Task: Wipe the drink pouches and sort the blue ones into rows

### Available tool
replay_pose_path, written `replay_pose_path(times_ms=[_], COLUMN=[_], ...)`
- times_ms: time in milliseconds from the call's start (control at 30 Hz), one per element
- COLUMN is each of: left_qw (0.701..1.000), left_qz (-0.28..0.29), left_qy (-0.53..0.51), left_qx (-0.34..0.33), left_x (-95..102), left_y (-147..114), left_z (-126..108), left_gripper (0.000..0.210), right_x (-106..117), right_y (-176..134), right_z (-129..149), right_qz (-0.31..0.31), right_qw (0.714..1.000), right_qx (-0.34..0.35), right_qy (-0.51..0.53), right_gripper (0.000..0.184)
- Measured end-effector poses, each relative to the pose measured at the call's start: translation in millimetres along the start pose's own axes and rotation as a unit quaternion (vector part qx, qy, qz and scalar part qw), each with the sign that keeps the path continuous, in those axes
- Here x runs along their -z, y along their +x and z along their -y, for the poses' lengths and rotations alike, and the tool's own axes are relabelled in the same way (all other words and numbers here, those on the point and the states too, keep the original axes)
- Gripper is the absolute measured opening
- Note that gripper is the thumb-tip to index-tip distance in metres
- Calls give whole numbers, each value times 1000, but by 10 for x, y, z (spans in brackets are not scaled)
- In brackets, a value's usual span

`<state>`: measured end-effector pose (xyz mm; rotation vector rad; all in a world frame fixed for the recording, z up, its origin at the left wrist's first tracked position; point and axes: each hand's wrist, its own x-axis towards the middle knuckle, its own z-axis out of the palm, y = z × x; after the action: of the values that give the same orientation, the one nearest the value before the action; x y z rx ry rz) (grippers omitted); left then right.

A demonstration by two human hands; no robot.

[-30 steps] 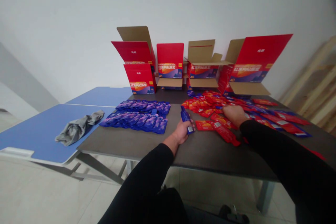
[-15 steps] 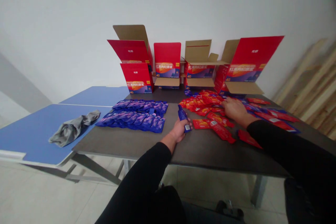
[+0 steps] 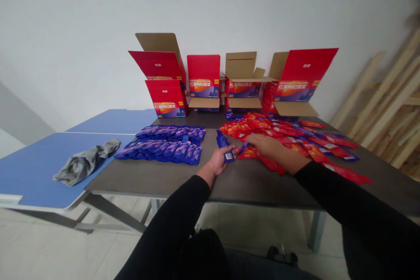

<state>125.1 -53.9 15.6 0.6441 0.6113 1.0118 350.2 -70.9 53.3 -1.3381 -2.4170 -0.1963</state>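
My left hand (image 3: 219, 159) is closed around one or more blue sachets (image 3: 224, 143), held upright just above the dark table. Close by on the right, my right hand (image 3: 262, 145) pinches another blue sachet (image 3: 243, 147), its lower part partly hidden by the fingers. Beneath and behind that hand spreads a loose heap of red sachets (image 3: 252, 123), with some blue ones mixed in. Left of my hands, blue sachets (image 3: 170, 151) lie overlapped in two neat rows.
Red cartons with open flaps stand along the back, among them a carton (image 3: 203, 74) in the middle and a carton (image 3: 166, 96) at left. A blue table (image 3: 39, 153) adjoins on the left, bearing a grey cloth (image 3: 80, 166). Wooden planks (image 3: 387, 96) lean at right.
My right hand has come left and nearer from the red heap to beside my left hand, now with a blue sachet. The view has shifted slightly right.
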Motion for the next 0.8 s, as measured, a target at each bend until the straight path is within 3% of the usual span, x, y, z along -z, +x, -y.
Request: replay_pose_path(times_ms=[133,300,400,467,533,600,633,700,800], left_qw=[999,999,998,998,996,992,989,982,970], left_qz=[22,21,12,1,-20,-40,-49,-69,-101], left_qy=[40,28,4,-7,-19,-32,-38,-38,-10], left_qx=[8,-37,-55,-68,-89,-119,-138,-174,-219], left_x=[13,4,6,15,27,43,52,71,102], left_y=[4,-3,14,32,52,71,79,94,121], left_z=[53,74,53,33,12,-11,-22,-41,-55], left_gripper=[31,45,51,52,53,52,50,48,46], right_x=[-149,-398,-575,-671,-735,-766,-773,-778,-791], right_y=[50,184,258,310,375,455,496,572,643], right_z=[109,274,406,497,593,696,752,869,1022], right_qz=[-3,-67,-125,-203,-299,-352,-343,-262,-177], right_qw=[997,992,986,972,932,870,840,793,745], right_qx=[72,102,68,-11,-140,-275,-326,-376,-361], right_qy=[-4,37,82,114,146,210,264,402,532], right_gripper=[33,25,21,20,35,56,59,50,39])
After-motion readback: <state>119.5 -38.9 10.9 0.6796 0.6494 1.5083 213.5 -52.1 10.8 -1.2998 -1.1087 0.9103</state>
